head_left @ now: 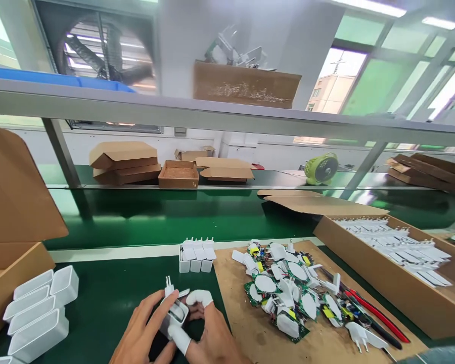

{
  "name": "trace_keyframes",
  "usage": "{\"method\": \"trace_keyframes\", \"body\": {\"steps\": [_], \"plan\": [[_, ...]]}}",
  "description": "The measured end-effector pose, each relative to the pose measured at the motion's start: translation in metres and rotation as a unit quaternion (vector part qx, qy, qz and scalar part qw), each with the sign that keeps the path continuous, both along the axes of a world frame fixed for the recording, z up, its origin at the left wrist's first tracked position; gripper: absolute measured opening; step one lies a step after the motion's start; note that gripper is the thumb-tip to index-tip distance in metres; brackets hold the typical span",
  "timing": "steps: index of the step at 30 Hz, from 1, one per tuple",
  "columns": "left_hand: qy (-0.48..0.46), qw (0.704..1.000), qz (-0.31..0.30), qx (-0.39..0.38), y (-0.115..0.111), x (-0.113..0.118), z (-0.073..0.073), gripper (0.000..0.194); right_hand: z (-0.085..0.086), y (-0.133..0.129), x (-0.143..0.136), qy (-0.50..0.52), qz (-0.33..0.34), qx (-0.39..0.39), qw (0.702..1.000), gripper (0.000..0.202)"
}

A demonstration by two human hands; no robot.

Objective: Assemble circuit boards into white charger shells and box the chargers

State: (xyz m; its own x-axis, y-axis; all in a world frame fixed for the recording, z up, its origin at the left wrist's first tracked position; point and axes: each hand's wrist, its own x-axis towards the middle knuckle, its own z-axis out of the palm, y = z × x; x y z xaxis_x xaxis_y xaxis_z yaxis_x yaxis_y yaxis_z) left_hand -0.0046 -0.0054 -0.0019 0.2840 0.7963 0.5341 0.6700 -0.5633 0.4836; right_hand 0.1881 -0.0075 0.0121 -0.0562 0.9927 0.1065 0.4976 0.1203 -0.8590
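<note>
At the front of the bench both hands grip a white plastic charger housing with plug pins pointing up and away. My left hand is closed on its left side, index finger lying along the pin part. From the right, my right hand pinches the same housing; its thumb and index finger wear white covers. The underside of the housing is hidden by the fingers. Just beyond the hands stands a small group of white housings with pins. Open white cases lie to the left.
Circuit boards with white parts are heaped on a cardboard sheet. Red-and-black-handled pliers lie beside them. An open carton of white parts is at right, another open carton at left. A metal shelf spans overhead.
</note>
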Motion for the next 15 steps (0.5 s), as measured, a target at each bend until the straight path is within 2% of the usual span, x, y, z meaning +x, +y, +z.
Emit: {"method": "trace_keyframes", "body": {"steps": [3,6,9,12,15], "plan": [[-0.02,1.0,-0.006,-0.01,-0.001,0.0,-0.003,0.047,0.005,-0.001,0.003,0.009,0.021,0.044,0.999,0.052],[-0.034,0.999,-0.029,0.017,0.001,-0.001,-0.002,0.034,0.017,0.001,0.006,-0.022,0.107,0.135,0.985,0.038],[-0.019,0.997,-0.028,0.067,0.003,-0.004,-0.001,0.031,0.023,0.003,0.009,-0.049,0.145,0.186,0.971,0.024],[0.012,0.993,-0.031,0.116,0.005,-0.004,0.001,0.031,0.024,0.005,0.01,-0.055,0.147,0.194,0.968,0.028],[0.004,0.991,-0.018,0.134,0.003,0.002,0.002,0.026,0.03,0.001,0.01,-0.079,0.138,0.173,0.972,0.034]]}}
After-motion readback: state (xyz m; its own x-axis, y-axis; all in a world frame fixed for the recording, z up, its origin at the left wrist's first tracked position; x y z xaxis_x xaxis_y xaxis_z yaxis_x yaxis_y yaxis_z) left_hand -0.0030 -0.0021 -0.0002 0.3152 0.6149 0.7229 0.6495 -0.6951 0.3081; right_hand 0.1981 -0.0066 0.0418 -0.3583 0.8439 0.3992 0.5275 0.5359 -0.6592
